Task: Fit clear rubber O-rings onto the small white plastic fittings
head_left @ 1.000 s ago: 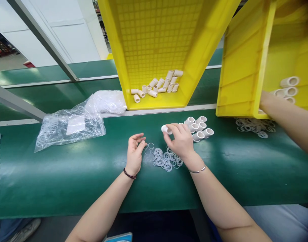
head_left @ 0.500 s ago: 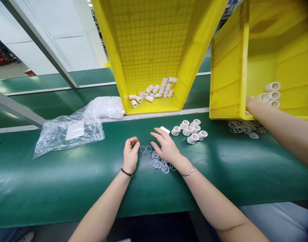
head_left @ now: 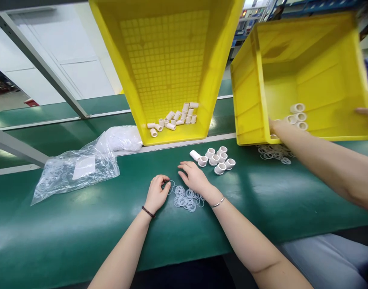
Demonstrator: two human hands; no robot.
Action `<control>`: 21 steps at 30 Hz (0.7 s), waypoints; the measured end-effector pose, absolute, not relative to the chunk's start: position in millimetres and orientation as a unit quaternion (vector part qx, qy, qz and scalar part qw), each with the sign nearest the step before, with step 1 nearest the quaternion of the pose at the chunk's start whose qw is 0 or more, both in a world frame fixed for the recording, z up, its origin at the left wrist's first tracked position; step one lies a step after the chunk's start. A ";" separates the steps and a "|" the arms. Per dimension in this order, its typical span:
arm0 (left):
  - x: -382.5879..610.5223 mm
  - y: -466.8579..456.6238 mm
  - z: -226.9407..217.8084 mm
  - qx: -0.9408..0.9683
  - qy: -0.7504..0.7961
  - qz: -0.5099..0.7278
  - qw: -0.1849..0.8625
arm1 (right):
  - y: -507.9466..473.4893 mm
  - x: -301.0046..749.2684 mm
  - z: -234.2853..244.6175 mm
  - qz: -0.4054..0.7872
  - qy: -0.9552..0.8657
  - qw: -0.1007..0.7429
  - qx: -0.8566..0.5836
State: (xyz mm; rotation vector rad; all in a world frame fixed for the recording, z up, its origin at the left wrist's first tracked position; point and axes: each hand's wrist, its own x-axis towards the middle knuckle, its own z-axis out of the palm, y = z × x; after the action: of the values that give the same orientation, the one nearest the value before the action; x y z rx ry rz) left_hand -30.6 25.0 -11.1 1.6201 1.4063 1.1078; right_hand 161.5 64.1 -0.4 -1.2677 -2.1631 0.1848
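My left hand (head_left: 158, 193) rests on the green table with its fingers curled in a pinch at the left edge of a pile of clear rubber rings (head_left: 184, 197); what it pinches is too small to name. My right hand (head_left: 193, 176) lies over the same pile with fingers stretched out and apart, holding nothing. Just beyond it stands a cluster of white plastic tube fittings (head_left: 217, 157), one of them lying on its side (head_left: 195, 155).
A tilted yellow crate (head_left: 168, 52) holds more white fittings (head_left: 172, 119). A second yellow crate (head_left: 295, 76) at the right is held by another person's arm (head_left: 319, 160), with rings (head_left: 274, 153) beneath it. A clear bag of rings (head_left: 77, 168) lies left. A metal frame strut (head_left: 36, 60) crosses the upper left.
My right hand set the white fitting down beside the cluster and came back, open, over the rings. My left hand lowered and closed onto the ring pile. The view tilted upward.
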 end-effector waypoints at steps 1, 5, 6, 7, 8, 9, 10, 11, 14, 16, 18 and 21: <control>-30.1 24.7 -10.8 0.643 0.544 0.422 0.335 | 64.0 162.2 3.4 0.050 -0.810 0.326 -0.485; -29.6 24.8 -10.3 0.682 0.546 0.394 0.283 | 64.7 166.3 11.9 -0.053 -0.776 0.314 -0.545; -29.7 24.8 -10.1 0.691 0.547 0.386 0.272 | 64.9 167.2 11.7 -0.074 -0.768 0.296 -0.563; -29.7 24.8 -10.0 0.699 0.547 0.379 0.261 | 65.0 168.0 10.9 -0.093 -0.763 0.277 -0.577; -29.8 24.6 -9.8 0.706 0.547 0.374 0.251 | 65.1 168.6 9.6 -0.106 -0.760 0.259 -0.587; -29.7 24.4 -9.6 0.711 0.547 0.369 0.244 | 65.2 169.0 8.1 -0.115 -0.761 0.242 -0.591; -29.6 24.1 -9.4 0.715 0.546 0.367 0.237 | 65.4 169.4 6.7 -0.119 -0.764 0.229 -0.592; -29.5 23.7 -9.3 0.718 0.546 0.364 0.232 | 65.5 169.8 5.5 -0.121 -0.766 0.220 -0.591; -29.1 22.6 -9.3 0.724 0.542 0.362 0.228 | 65.9 171.2 3.5 -0.120 -0.771 0.209 -0.589; -28.9 22.0 -9.5 0.725 0.539 0.363 0.228 | 66.3 172.0 3.4 -0.121 -0.773 0.212 -0.586; -28.6 21.6 -9.7 0.726 0.539 0.360 0.228 | 66.9 172.4 4.2 -0.125 -0.772 0.223 -0.582; -28.1 21.3 -9.7 0.728 0.545 0.351 0.224 | 68.5 171.1 6.7 -0.135 -0.765 0.246 -0.580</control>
State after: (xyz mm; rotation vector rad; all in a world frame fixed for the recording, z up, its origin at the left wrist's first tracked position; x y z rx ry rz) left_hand -28.1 21.3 -9.7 2.0091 1.5029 0.9693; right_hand 171.1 68.5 6.7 -1.5817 -2.0873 -0.3690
